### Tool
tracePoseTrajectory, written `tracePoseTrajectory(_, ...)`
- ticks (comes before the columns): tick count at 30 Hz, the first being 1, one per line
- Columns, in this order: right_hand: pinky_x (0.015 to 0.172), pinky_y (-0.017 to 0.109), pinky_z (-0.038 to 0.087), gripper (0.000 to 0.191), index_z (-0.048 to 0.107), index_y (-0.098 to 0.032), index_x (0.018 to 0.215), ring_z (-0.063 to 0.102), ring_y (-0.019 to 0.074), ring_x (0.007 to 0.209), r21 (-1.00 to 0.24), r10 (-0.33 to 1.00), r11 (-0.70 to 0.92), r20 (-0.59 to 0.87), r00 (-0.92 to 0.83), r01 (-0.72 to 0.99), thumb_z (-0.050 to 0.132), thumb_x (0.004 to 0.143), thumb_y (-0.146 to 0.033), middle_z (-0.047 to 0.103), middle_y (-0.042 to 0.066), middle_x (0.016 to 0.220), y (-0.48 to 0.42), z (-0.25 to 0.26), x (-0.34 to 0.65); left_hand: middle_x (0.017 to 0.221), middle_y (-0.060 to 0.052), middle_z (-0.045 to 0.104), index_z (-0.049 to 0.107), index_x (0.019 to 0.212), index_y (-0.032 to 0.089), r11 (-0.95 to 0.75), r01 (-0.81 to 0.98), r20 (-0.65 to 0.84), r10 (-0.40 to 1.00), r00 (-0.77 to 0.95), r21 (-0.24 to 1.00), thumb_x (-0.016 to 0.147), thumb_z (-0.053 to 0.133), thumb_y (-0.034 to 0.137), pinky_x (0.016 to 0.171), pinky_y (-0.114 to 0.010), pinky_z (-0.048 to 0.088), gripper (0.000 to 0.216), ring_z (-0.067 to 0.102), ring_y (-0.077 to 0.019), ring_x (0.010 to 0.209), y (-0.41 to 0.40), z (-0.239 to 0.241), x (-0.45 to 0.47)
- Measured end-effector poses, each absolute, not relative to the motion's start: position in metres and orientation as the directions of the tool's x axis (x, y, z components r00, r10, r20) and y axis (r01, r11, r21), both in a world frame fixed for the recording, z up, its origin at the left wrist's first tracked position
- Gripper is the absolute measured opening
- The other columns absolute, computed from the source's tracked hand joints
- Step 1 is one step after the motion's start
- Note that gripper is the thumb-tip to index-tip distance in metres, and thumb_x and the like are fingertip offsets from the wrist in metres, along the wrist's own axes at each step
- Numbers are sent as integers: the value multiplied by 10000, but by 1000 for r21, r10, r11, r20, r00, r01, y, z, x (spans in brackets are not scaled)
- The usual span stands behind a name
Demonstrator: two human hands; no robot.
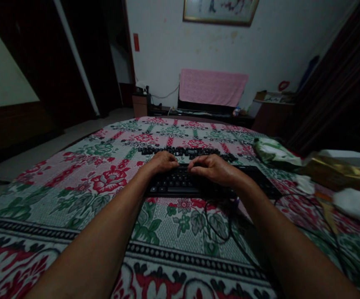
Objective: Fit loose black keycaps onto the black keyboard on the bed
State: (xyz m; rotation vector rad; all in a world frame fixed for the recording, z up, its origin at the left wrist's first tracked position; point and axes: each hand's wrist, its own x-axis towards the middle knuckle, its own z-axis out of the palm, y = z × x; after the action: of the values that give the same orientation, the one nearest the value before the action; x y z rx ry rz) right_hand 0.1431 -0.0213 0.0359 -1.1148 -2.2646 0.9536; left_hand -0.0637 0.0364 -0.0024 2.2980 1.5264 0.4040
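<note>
Loose black keycaps [192, 152] lie beyond the keyboard [175, 189], cable [230, 226] in front.

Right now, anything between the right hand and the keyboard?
Nothing visible: the right hand is over the keyboard. Loose keycaps lie beyond the far edge, a black cable on the near side. Too dark to tell whether the hand holds anything.

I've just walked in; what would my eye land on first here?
Probably the left hand and right hand at a black keyboard in the middle, with small black key-like pieces spread just beyond it. Beneath lies a flowered cover; a pink cloth hangs by the far wall.
</note>
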Motion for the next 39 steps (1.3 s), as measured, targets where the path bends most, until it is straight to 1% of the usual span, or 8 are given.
tracePoseTrajectory(7, 585, 209, 303, 217, 648, -157, 897, 404, 80, 566, -576, 764, 575, 124, -633, 581, 495, 793, -270, 489, -41, 614, -24, 38, 136, 778, 2, 691, 717, 881, 193, -381, 818, 57, 916, 396, 431, 743, 484, 398, 585, -201, 383, 340, 591, -145, 711, 34, -1, -63)
tracePoseTrajectory(17, 629, 221, 334, 201, 621, -161, 923, 443, 97, 619, -568, 755, 602, 175, -631, 562, 481, 813, -252, 545, -20, 693, -20, 33, 134, 764, -6, 680, 716, 901, 183, -327, 812, 20, 931, 363, 483, 711, 545, 429, 614, -211, 397, 355, 581, -159, 731, 32, 1, -61)
tracePoseTrajectory(23, 653, 220, 347, 198, 627, -158, 916, 470, 101, 640, -577, 738, 616, 184, -650, 536, 479, 806, -229, 569, -13, 720, -18, 34, 136, 797, 39, 661, 688, 970, 200, -413, 649, -50, 819, 571, 639, 670, 618, 340, 695, -194, 413, 338, 571, -129, 768, 24, 13, -66)
tracePoseTrajectory(26, 666, 218, 355, 204, 632, -156, 918, 495, 105, 664, -592, 735, 612, 181, -653, 524, 478, 805, -228, 595, -6, 755, -17, 34, 136, 815, 47, 653, 700, 892, 210, -460, 590, -52, 758, 650, 663, 652, 649, 321, 749, -204, 415, 270, 577, -139, 824, 19, 19, -65)
tracePoseTrajectory(30, 664, 218, 362, 207, 646, -155, 902, 520, 116, 686, -603, 754, 585, 158, -638, 542, 490, 796, -240, 610, -1, 762, -17, 35, 137, 1028, 31, 636, 705, 808, 220, -522, 519, 14, 714, 700, 676, 648, 676, 281, 874, -219, 385, 173, 542, -160, 1015, 18, 21, -58)
tracePoseTrajectory(33, 661, 217, 364, 204, 645, -155, 893, 527, 116, 688, -603, 750, 589, 160, -642, 538, 491, 793, -244, 615, -1, 760, -17, 35, 138, 1042, 25, 627, 687, 772, 201, -550, 500, 12, 680, 733, 670, 663, 664, 262, 894, -215, 378, 126, 533, -156, 1036, 18, 19, -56)
tracePoseTrajectory(35, 635, 216, 358, 211, 639, -157, 904, 515, 111, 646, -591, 761, 585, 164, -627, 555, 486, 798, -256, 611, -6, 725, -16, 34, 138, 994, 34, 635, 664, 848, 206, -548, 514, -12, 677, 736, 660, 668, 654, 273, 852, -203, 400, 192, 556, -142, 980, 17, 18, -58)
tracePoseTrajectory(39, 595, 220, 338, 205, 636, -159, 880, 502, 109, 603, -544, 803, 567, 202, -560, 618, 495, 800, -285, 614, 4, 698, -18, 32, 132, 1027, 51, 641, 558, 1119, 258, -490, 580, -115, 692, 713, 650, 637, 675, 348, 785, -193, 428, 504, 580, -143, 940, 18, 17, -68)
